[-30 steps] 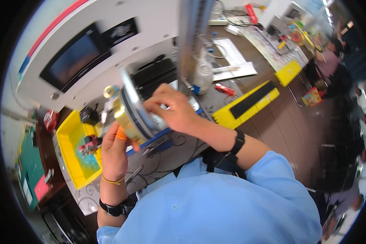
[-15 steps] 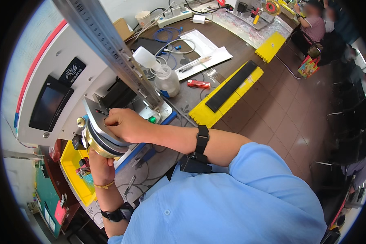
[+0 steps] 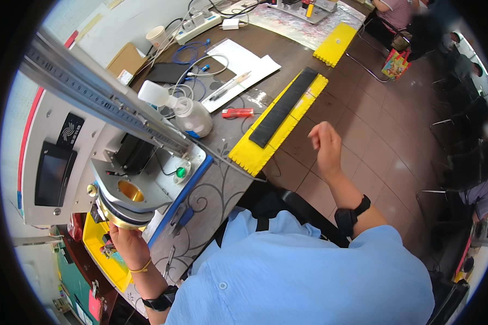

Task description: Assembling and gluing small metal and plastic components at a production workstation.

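Observation:
At the left stands a metal machine with a silver plate (image 3: 141,187) that has a round hole lined in gold. Under the plate are a black ring and a brass ring (image 3: 122,218). My left hand (image 3: 129,246) is closed at the brass ring's near underside, its fingertips partly hidden by the ring. My right hand (image 3: 326,149) is raised away from the machine, over the floor beyond the table edge. Its fingers are curled in toward the thumb; what they hold, if anything, is too small to make out.
A ruled metal column (image 3: 108,100) rises from the machine's base. Behind it are a clear bottle (image 3: 194,118), a red-handled tool (image 3: 237,113) and white papers (image 3: 244,78). A yellow board with a black strip (image 3: 283,108) lies along the table edge. A yellow bin (image 3: 95,238) sits at left.
My right hand has left the plate and swung to the right, uncovering the gold-lined hole. My left hand stays at the brass ring. The whole view has shifted somewhat.

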`<act>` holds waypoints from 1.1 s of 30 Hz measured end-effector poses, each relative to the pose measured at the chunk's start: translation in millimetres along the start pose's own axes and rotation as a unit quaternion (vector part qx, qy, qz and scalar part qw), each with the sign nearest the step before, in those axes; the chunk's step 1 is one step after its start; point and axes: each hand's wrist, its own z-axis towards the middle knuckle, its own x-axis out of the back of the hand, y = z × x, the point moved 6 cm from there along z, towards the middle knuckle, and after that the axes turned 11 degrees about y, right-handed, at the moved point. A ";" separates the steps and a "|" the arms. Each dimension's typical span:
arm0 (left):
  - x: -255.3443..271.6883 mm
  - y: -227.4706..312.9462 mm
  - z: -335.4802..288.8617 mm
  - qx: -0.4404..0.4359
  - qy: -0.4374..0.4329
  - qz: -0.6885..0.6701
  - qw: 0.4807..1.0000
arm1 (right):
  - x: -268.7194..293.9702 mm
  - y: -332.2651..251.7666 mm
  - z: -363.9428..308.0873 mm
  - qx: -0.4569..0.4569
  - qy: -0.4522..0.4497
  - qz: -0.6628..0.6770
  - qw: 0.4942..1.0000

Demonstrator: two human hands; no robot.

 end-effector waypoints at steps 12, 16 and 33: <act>-0.1 -6.7 4.8 0.019 -0.048 -0.020 0.998 | 37.6 123.5 67.5 0.017 0.047 -0.331 0.942; -11.4 3.1 -8.7 -0.001 0.058 -0.013 0.998 | 30.8 142.7 67.5 -0.002 0.000 -0.361 0.933; 6.0 -9.1 3.8 0.015 0.006 -0.009 1.000 | 117.6 190.0 29.6 -0.294 0.165 0.010 0.941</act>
